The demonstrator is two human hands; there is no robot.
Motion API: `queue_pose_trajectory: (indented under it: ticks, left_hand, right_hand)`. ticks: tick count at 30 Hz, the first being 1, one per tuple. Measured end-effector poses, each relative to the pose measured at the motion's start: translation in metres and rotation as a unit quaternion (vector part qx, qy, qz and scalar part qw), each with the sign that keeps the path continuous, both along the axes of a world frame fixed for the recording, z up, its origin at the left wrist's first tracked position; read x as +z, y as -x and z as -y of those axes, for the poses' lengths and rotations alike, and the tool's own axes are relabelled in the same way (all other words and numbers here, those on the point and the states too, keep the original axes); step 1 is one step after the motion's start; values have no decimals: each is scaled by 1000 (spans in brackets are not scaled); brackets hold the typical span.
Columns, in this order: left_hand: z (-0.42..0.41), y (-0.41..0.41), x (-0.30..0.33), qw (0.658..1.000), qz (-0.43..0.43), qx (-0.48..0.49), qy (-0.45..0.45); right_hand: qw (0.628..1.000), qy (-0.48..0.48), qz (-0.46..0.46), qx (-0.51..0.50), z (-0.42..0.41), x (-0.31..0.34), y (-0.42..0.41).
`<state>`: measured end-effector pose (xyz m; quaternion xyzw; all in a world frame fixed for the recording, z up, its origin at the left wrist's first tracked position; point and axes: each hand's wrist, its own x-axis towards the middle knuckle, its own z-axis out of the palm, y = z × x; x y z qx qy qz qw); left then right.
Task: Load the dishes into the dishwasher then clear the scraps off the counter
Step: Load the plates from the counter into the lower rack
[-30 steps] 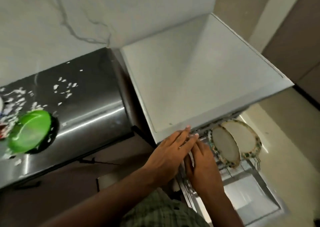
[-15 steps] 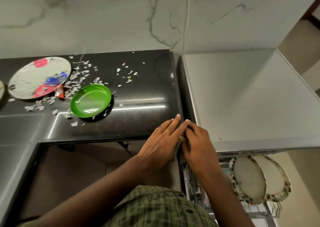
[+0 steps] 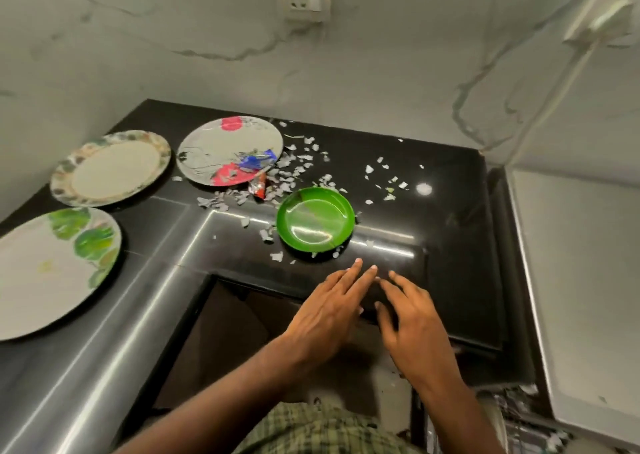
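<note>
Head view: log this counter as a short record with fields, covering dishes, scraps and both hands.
surface: black counter
dishes on it: green bowl; red-and-blue flower plate; leaf-rimmed plate; green-leaf plate
scraps: paper scraps scattered around the green bowl, plus a red wrapper
left hand: fingers straight, holding nothing, near the bowl
right hand: fingers relaxed, holding nothing

1. The black L-shaped stone counter was polished and glossy, mirroring light streaks.
2. The small round green plastic dish looked smooth and shiny.
3. The scattered pale scraps seemed to be torn paper, matt.
4. The grey-veined marble wall was smooth, with a soft sheen.
5. The round floral-printed plate looked glazed.
6. The white flat appliance top appeared matt.
</note>
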<state>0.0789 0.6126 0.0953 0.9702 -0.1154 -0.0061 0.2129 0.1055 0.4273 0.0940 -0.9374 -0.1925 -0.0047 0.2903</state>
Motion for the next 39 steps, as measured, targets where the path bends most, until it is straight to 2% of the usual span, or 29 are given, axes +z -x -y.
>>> queue_pose_trajectory:
  ticks: [8,16,24,33,37,39]
  left_hand:
    - [-54,-1,8,987,-5,152,48]
    - [-80,-8,6,962,17,253,96]
    - [-104,-20,5,936,41,320,140]
    - [-172,-76,13,871,-12,403,280]
    - [-205,-97,12,809,-38,454,371]
    - [-222,-109,10,756,-47,489,433]
  right_hand:
    - [994,6,-8,113,-65,10,-44]
    - [973,-2,3,230,-120,14,-90]
    - [959,-6,11,282,-156,8,-122]
    - [966,6,35,257,-204,24,-152]
    - [968,15,44,247,-225,30,-159]
    - [968,19,50,244,-233,32,-161]
